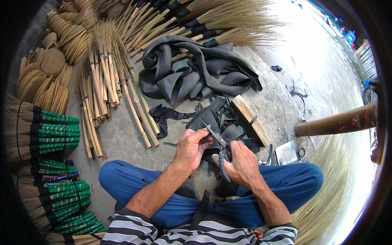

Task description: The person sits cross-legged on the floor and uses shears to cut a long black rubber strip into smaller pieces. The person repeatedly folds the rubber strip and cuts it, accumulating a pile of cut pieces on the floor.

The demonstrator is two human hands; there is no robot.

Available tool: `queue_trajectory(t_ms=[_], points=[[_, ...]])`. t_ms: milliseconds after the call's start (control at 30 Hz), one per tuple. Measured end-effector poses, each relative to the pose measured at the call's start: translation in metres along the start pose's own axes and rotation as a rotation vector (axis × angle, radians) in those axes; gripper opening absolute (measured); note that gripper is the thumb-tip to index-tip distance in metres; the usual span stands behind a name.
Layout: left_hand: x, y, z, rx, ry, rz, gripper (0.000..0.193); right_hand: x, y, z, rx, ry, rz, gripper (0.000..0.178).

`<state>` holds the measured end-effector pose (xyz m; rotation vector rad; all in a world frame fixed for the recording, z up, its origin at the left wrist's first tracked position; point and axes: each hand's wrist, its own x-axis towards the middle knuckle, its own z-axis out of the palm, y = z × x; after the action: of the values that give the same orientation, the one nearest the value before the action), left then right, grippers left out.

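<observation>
In the head view, the striped shirt [179, 234] lay nearest, with the blue trousers [281, 179] folded out beyond it, knees at 4 and 8 o'clock from the hands. The scissors [223, 143] had slim grey metal blades and a thick, dark handle. The rubber [207, 119] was a flat, matt, dark grey piece.

The right hand [241, 163] was wrapped around the scissors' handle, the blades running from it toward 10 or 11 o'clock. The left hand [192, 148] had its fingers curled and its thumb beside the blades; the rubber lay just past them at 12 to 1 o'clock. Whether those fingers gripped it, I could not tell.

Scraps [232, 131] crowded in at 1 o'clock, edged by a wood block [260, 134] at 2. The tubing [175, 85] heaped at 12, brooms [139, 112] at 10. Bare floor [122, 152] opened at 9, and past the block.
</observation>
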<state>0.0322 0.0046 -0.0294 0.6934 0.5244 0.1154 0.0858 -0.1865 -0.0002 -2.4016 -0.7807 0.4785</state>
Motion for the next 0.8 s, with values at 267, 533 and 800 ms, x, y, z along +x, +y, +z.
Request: queue_trajectory(t_ms=[267,533,800], points=[[0.002,0.001,-0.002,-0.038,0.021,-0.043,0.012,-0.001,-0.008,-0.010,-0.003,-0.131,0.056,0.061],[0.003,-0.002,0.000,0.166,-0.011,0.087,0.015,-0.002,-0.001,0.001,0.078,0.039,0.003,0.061],[-0.001,-0.011,0.006,0.223,-0.063,0.038,0.018,-0.002,0.003,-0.011,0.043,-0.116,0.107,0.066]])
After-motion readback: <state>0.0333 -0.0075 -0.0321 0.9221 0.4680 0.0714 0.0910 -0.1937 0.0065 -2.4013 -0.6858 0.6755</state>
